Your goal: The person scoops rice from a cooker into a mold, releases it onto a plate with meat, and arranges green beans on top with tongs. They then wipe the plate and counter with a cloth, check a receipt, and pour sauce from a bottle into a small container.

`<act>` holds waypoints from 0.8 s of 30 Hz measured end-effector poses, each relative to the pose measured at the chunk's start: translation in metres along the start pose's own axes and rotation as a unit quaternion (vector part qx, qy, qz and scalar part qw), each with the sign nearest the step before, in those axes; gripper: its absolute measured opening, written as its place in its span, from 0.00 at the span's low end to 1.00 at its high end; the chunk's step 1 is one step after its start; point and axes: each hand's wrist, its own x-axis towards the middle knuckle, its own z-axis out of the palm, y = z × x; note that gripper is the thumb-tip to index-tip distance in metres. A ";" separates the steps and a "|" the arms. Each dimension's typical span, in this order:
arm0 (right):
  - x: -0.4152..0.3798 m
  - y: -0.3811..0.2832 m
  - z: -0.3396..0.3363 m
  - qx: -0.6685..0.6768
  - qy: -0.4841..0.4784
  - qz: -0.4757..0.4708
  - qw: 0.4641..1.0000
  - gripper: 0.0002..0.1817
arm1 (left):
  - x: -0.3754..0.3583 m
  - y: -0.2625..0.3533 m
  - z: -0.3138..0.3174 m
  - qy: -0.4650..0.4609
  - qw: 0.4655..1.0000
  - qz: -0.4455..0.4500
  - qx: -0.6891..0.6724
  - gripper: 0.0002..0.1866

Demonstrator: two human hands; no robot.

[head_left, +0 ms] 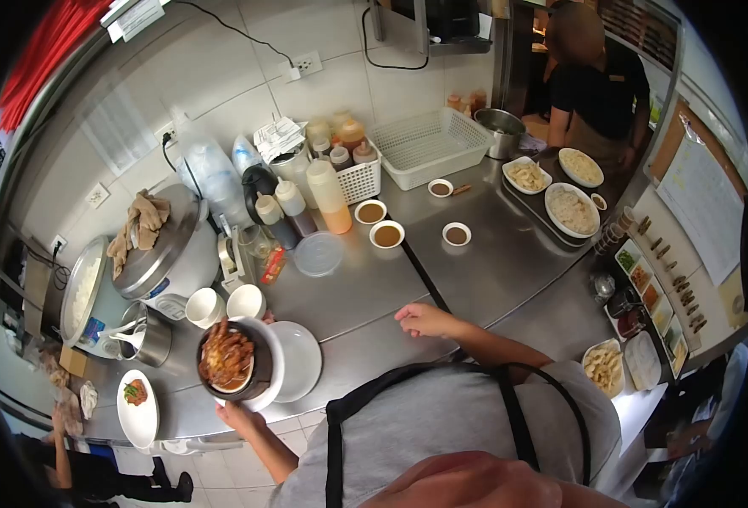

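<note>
My left hand grips the rim of a white plate near the counter's front edge. On that plate stands a dark bowl heaped with glossy reddish-brown food. Part of the hand is hidden beneath the plate. A second, flat white plate lies on the counter just to the right, partly covered by the held one. Above the steel counter, my right hand hovers with its fingers loosely bent and nothing in them. Two stacks of small white bowls sit behind the dark bowl.
Several small sauce dishes and squeeze bottles stand farther back, near a white plastic basket. At the left are a large lidded pot and an oval plate. Filled dishes stand right; co-workers are nearby.
</note>
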 end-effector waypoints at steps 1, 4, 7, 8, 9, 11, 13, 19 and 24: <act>0.001 0.000 0.004 0.005 -0.009 -0.007 1.000 0.20 | 0.002 -0.009 0.005 -0.006 1.000 0.005 0.023 0.20; -0.028 0.002 -0.006 0.024 -0.040 -0.013 0.999 0.20 | -0.037 -0.051 0.034 -0.046 0.999 -0.021 -0.007 0.20; -0.040 0.015 -0.016 0.047 -0.067 -0.011 0.997 0.23 | -0.062 -0.089 0.063 -0.108 0.988 -0.107 0.031 0.21; -0.047 0.016 -0.020 0.049 -0.068 -0.003 0.997 0.25 | -0.073 -0.102 0.078 -0.128 0.984 -0.118 0.029 0.21; -0.054 0.016 -0.025 0.051 -0.069 0.006 0.996 0.27 | -0.087 -0.110 0.094 -0.148 0.980 -0.130 0.028 0.21; -0.071 0.017 -0.034 0.111 -0.031 0.021 0.993 0.31 | -0.113 -0.119 0.122 -0.230 0.958 -0.145 0.085 0.19; -0.088 0.018 -0.045 0.157 -0.005 0.024 0.987 0.33 | -0.129 -0.150 0.146 -0.270 0.946 -0.172 0.051 0.16; -0.117 0.066 -0.083 0.331 0.176 -0.050 0.926 0.34 | -0.197 -0.187 0.220 -0.396 0.882 -0.246 0.071 0.15; -0.139 0.098 -0.108 0.336 0.355 -0.020 0.872 0.34 | -0.229 -0.236 0.263 -0.534 0.807 -0.184 0.171 0.13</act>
